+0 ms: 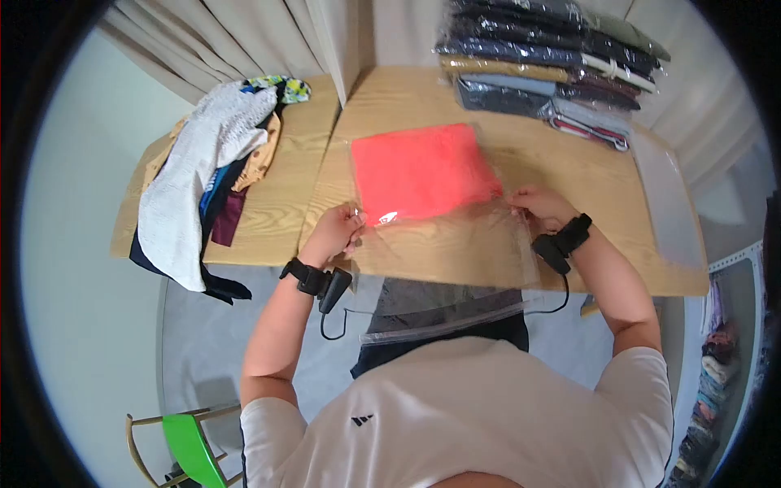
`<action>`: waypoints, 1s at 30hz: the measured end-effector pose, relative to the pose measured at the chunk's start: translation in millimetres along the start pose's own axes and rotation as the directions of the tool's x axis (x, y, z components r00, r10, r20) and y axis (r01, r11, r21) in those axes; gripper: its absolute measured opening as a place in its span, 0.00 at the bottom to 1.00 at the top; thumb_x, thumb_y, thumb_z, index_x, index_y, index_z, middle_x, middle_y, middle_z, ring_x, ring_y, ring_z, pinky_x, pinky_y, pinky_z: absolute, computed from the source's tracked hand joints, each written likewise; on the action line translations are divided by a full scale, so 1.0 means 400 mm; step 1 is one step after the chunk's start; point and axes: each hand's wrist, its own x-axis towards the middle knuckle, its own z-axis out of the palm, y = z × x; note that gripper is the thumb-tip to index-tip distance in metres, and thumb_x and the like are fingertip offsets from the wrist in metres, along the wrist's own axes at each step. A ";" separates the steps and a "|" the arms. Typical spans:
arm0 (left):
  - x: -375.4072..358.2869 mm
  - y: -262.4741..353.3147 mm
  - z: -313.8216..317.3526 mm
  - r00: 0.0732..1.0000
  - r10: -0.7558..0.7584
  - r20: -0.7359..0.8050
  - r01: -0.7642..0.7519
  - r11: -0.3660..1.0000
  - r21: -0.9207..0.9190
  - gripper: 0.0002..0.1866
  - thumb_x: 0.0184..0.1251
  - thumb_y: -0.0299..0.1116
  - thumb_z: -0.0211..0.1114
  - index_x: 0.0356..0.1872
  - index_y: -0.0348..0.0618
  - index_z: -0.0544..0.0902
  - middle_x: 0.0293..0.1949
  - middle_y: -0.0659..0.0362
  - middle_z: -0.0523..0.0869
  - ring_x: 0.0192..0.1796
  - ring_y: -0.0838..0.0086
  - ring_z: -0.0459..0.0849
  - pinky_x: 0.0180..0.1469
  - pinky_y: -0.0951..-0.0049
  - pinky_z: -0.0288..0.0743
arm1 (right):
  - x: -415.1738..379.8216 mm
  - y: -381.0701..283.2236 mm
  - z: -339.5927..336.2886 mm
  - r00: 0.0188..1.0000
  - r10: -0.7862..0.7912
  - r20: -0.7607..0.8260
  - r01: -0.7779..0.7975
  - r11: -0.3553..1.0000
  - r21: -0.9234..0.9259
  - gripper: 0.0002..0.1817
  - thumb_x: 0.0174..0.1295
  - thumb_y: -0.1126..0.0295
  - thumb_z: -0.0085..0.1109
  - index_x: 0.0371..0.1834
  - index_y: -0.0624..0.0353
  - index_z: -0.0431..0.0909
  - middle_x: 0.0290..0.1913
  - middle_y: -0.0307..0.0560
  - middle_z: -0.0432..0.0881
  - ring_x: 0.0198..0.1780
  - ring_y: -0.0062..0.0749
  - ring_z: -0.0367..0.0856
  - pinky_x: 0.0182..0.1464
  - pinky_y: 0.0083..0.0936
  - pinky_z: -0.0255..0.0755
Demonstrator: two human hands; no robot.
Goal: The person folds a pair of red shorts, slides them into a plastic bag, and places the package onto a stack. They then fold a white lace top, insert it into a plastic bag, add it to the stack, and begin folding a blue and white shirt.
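A folded coral-red garment point(423, 172) lies in the far part of a clear plastic bag point(455, 252) on the wooden table. The bag's near end reaches past the front edge of the table, over my lap. My left hand point(335, 232) pinches the bag's left side by the garment's near left corner. On the other side, my right hand point(541, 205) has its fingers closed on the bag's right side, close to the garment's near right corner. Both wrists wear black straps with a small device and a cable.
Loose clothes point(195, 179) are heaped on the left of the table point(407, 98), some hanging over its edge. Bagged folded garments point(553, 65) are stacked at the back right. Flat clear bags point(669, 195) lie at the right end. A green chair point(194, 447) stands lower left.
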 end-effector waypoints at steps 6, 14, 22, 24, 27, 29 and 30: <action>-0.088 -0.049 0.015 0.886 0.418 -0.200 -0.330 0.873 0.360 0.09 0.64 0.25 0.55 0.44 0.36 0.75 0.33 0.55 0.78 0.33 0.72 0.77 0.33 0.74 0.71 | -0.206 0.088 0.044 0.907 -0.290 -0.307 0.234 0.950 -0.207 0.20 0.62 0.73 0.54 0.59 0.59 0.67 0.37 0.41 0.77 0.37 0.23 0.76 0.40 0.20 0.72; -0.132 -0.038 0.000 0.517 0.770 0.373 -0.682 0.107 0.724 0.26 0.50 0.20 0.61 0.56 0.45 0.76 0.62 0.54 0.72 0.63 0.58 0.70 0.61 0.61 0.65 | -0.233 0.023 0.074 0.661 -0.748 0.057 0.464 0.348 -0.814 0.32 0.51 0.81 0.56 0.63 0.49 0.66 0.66 0.51 0.64 0.66 0.46 0.62 0.67 0.37 0.56; -0.101 -0.065 -0.008 0.514 0.759 0.401 -0.751 0.172 0.637 0.13 0.56 0.26 0.63 0.44 0.43 0.84 0.51 0.57 0.82 0.56 0.64 0.77 0.58 0.63 0.70 | -0.175 0.024 0.042 0.806 -0.528 0.269 0.502 0.368 -0.783 0.21 0.66 0.68 0.48 0.63 0.48 0.69 0.64 0.45 0.69 0.68 0.46 0.60 0.68 0.41 0.53; -0.097 -0.065 -0.012 0.548 0.757 0.356 -0.770 0.290 0.568 0.11 0.60 0.28 0.60 0.43 0.43 0.84 0.48 0.55 0.83 0.55 0.63 0.78 0.57 0.65 0.71 | -0.149 0.044 0.018 0.790 -0.553 0.264 0.569 0.501 -0.652 0.18 0.66 0.66 0.48 0.60 0.51 0.72 0.62 0.47 0.71 0.67 0.46 0.62 0.67 0.39 0.55; -0.104 -0.062 -0.011 0.681 0.703 0.204 -0.686 0.515 0.515 0.12 0.66 0.32 0.56 0.43 0.39 0.83 0.44 0.52 0.84 0.51 0.63 0.80 0.54 0.67 0.72 | -0.148 0.059 0.004 0.801 -0.561 0.209 0.583 0.654 -0.482 0.16 0.67 0.64 0.48 0.54 0.55 0.76 0.58 0.50 0.75 0.65 0.46 0.66 0.65 0.34 0.59; -0.122 -0.058 -0.010 0.753 0.643 0.138 -0.626 0.637 0.449 0.14 0.69 0.35 0.52 0.41 0.37 0.83 0.41 0.53 0.85 0.47 0.66 0.81 0.51 0.70 0.73 | -0.157 0.065 0.003 0.826 -0.538 0.166 0.547 0.696 -0.466 0.15 0.67 0.64 0.48 0.52 0.57 0.78 0.57 0.51 0.76 0.63 0.45 0.68 0.64 0.31 0.61; -0.129 -0.057 -0.007 0.818 0.569 0.083 -0.555 0.744 0.372 0.18 0.72 0.38 0.49 0.39 0.35 0.83 0.38 0.53 0.85 0.42 0.69 0.82 0.47 0.73 0.73 | -0.163 0.068 0.003 0.829 -0.550 0.107 0.539 0.730 -0.421 0.15 0.67 0.64 0.48 0.50 0.59 0.78 0.54 0.51 0.78 0.60 0.40 0.71 0.62 0.27 0.63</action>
